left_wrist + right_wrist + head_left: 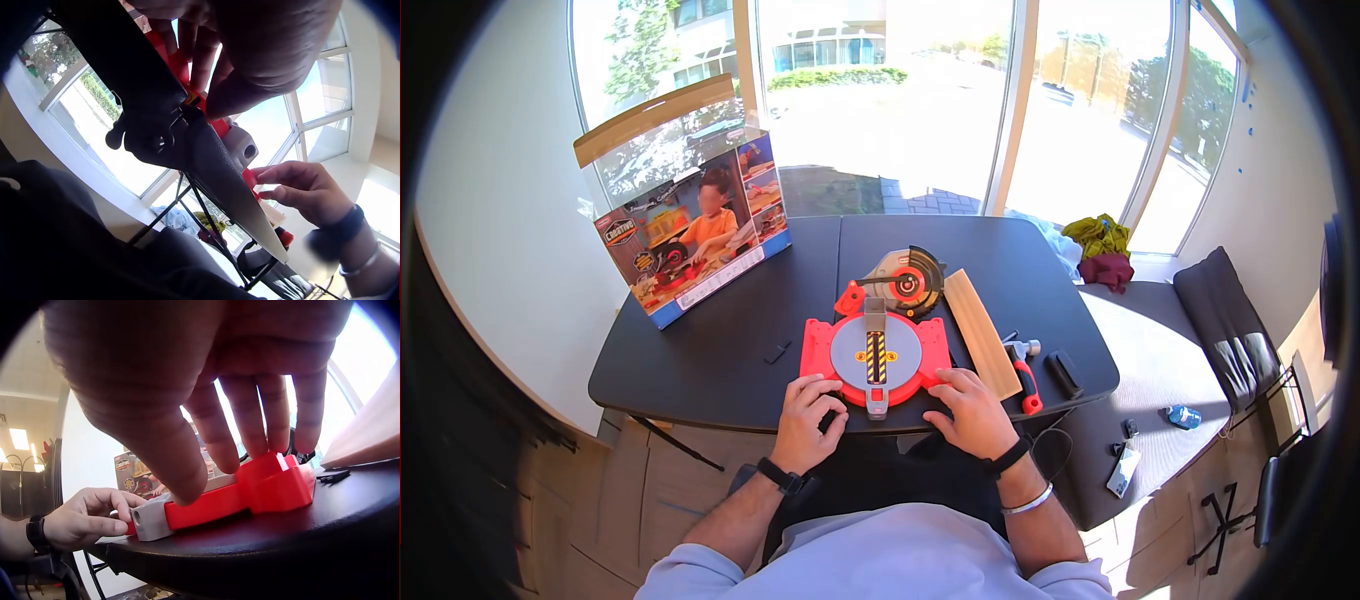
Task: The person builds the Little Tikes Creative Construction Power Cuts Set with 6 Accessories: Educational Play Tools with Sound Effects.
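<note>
A toy miter saw stands on the black table, its red base (937, 345) bearing a round grey turntable (847, 352) with a yellow-and-black striped strip. Behind the turntable sits the saw head (890, 282), with a round black blade guard and red handle. My left hand (805, 425) grips the base's left front corner, fingers on top and thumb toward the near side. At the right front corner, my right hand (975, 415) holds the base; in the right wrist view its thumb lies along the red front (212, 509) and the fingers reach over the top.
A wooden plank (982, 335) lies right of the saw, then a red-handled toy hammer (1027, 378) and a black case-like object (1063, 374). Small black pieces (777, 352) lie left on the table (670, 345). A large picture box (695, 225) stands at the back left.
</note>
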A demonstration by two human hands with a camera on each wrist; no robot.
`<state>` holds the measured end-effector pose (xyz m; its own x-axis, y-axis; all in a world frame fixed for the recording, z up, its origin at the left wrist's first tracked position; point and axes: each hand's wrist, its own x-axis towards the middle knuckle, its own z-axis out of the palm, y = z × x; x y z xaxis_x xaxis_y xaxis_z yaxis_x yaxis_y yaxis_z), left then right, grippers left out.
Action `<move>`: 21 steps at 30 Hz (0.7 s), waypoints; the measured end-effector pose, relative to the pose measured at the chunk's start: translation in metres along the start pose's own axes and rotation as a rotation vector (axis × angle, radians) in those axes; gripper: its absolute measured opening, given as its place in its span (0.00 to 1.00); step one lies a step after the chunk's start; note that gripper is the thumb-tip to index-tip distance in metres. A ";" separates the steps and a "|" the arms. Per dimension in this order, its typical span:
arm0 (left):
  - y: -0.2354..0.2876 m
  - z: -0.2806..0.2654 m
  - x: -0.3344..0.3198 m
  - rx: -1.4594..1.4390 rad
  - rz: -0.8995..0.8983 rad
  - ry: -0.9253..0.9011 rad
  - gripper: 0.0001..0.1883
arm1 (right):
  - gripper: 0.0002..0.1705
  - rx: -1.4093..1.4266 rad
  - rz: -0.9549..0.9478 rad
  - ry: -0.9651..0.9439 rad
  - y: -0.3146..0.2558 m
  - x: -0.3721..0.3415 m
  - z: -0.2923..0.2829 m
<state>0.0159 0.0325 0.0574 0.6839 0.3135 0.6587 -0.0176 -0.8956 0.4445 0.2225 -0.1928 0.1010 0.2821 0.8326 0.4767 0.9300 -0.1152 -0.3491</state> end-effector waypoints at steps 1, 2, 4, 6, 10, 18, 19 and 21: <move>-0.001 -0.001 0.000 0.000 0.001 -0.002 0.08 | 0.20 0.000 0.002 0.001 0.000 0.001 0.000; -0.001 0.000 0.000 0.003 0.001 -0.002 0.08 | 0.20 0.000 0.007 -0.005 0.000 0.001 0.000; -0.003 0.001 -0.001 0.006 0.000 -0.004 0.08 | 0.20 0.002 0.014 -0.013 0.001 0.002 0.001; -0.005 0.003 -0.003 -0.003 -0.003 -0.004 0.09 | 0.20 -0.017 0.002 -0.008 0.004 0.002 0.001; -0.005 0.005 -0.003 -0.015 -0.005 0.004 0.09 | 0.20 0.008 0.002 -0.005 0.007 0.003 0.000; -0.001 0.005 -0.001 -0.001 -0.004 0.015 0.09 | 0.20 0.025 -0.005 0.028 0.007 0.002 0.002; -0.001 0.004 -0.002 -0.002 -0.004 0.013 0.09 | 0.20 0.026 -0.003 0.028 0.007 0.002 0.002; -0.001 0.004 -0.001 0.001 -0.003 0.008 0.09 | 0.19 0.030 -0.003 0.039 0.006 0.002 0.003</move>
<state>0.0178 0.0323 0.0536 0.6784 0.3188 0.6619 -0.0146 -0.8949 0.4460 0.2285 -0.1899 0.0975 0.2888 0.8109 0.5089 0.9234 -0.0957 -0.3716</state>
